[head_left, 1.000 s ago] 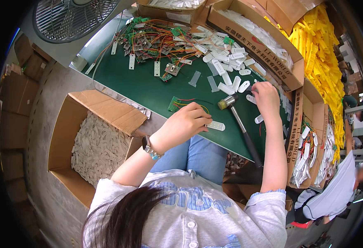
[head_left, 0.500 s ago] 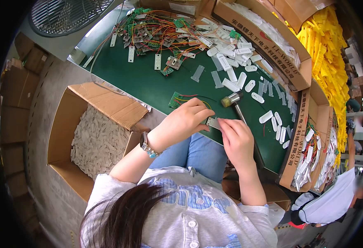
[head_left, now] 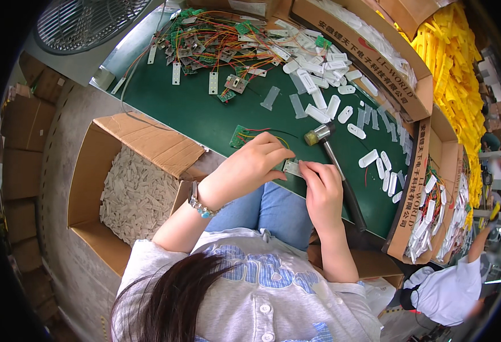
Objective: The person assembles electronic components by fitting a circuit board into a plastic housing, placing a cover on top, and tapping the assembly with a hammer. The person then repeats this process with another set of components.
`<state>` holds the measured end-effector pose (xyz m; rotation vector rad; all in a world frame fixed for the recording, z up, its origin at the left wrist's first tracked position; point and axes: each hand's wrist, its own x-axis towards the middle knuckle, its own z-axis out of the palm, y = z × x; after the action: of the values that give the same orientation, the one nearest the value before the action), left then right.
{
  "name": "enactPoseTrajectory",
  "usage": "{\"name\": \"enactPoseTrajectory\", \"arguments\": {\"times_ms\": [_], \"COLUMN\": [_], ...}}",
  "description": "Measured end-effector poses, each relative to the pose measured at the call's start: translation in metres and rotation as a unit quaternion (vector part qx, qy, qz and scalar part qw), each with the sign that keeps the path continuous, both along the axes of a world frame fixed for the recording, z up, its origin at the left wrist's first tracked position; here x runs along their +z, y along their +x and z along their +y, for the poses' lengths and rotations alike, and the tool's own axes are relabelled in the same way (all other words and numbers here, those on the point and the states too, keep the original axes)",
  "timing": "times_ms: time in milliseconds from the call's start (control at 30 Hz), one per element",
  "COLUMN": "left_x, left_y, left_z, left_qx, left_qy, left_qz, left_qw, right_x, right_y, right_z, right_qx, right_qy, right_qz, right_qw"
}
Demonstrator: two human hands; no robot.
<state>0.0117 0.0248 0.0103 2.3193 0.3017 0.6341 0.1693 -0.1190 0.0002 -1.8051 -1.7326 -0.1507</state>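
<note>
Left hand (head_left: 256, 162) and right hand (head_left: 323, 185) are pinching opposite ends of a white strip (head_left: 292, 168) near the table's (head_left: 182, 108) edge; loosening fingers could be dropping it (wires (head_left: 265, 129) are trailing close by).

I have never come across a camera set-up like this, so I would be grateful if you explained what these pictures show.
There is no robot here: a person works bare-handed. Every picture comes from one fisheye camera on the person's head, looking down, so straight edges appear bent.

The left hand and right hand hold a small pale strip between them, near the front edge of the green tabletop. Just beyond the left hand lies a green circuit board with coloured wires; a hammer lies beside the right hand.

Farther back are a tangled heap of wired boards and scattered white plastic pieces. An open cardboard box full of pale pieces stands at left.
</note>
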Motion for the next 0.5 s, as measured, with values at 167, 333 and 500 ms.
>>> {"name": "enactPoseTrajectory", "arguments": {"times_ms": [167,333,500], "left_x": [-0.0022,-0.0039,-0.0040], "left_y": [0.0027,0.0030,0.0022], "left_z": [-0.0005,-0.0019,-0.0033], "left_qx": [0.002,0.002,0.012], "left_qy": [0.018,0.057,0.057], "left_qz": [-0.005,-0.010,-0.009], "left_qw": [1.000,0.998,0.998], "right_x": [0.0005,0.0013,0.0046], "right_y": [-0.0018,-0.0016,-0.0029], "right_z": [0.0010,0.0007,0.0011], "right_qx": [-0.004,-0.007,0.015], "right_qy": [0.001,0.003,0.028], "right_qz": [0.008,0.013,0.020], "right_qw": [1.000,1.000,0.999]}}
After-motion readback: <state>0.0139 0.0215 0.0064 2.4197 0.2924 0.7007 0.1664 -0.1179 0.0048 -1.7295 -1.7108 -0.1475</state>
